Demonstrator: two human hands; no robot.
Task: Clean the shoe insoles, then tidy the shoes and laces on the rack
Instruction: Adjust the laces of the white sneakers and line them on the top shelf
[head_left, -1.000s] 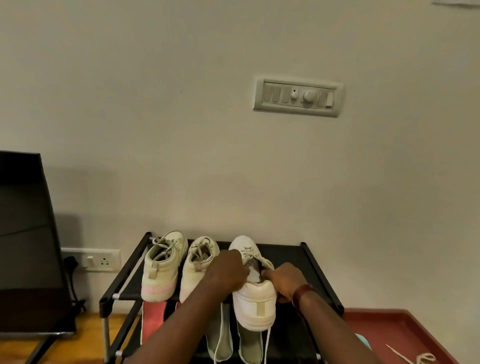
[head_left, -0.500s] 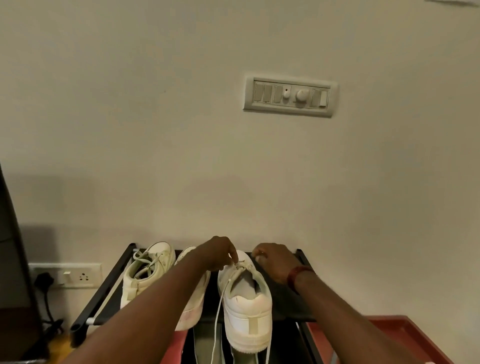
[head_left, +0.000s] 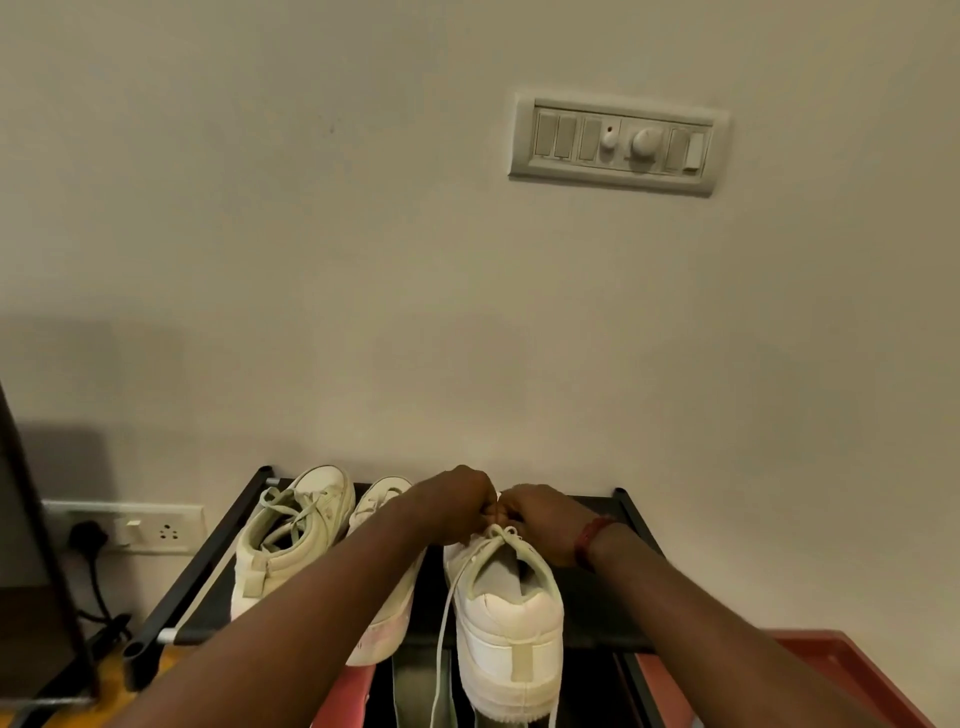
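Laces sit pinched between left hand and right hand, forearm overlapping neighbouring shoe.

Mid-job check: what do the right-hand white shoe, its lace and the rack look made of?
White shoe: smooth matte upper, probably leather or synthetic; thick sole looks rubbery. Lace: flat woven textile, hanging limp. Rack: black tubes with a dull sheen, metal or plastic, cannot tell.
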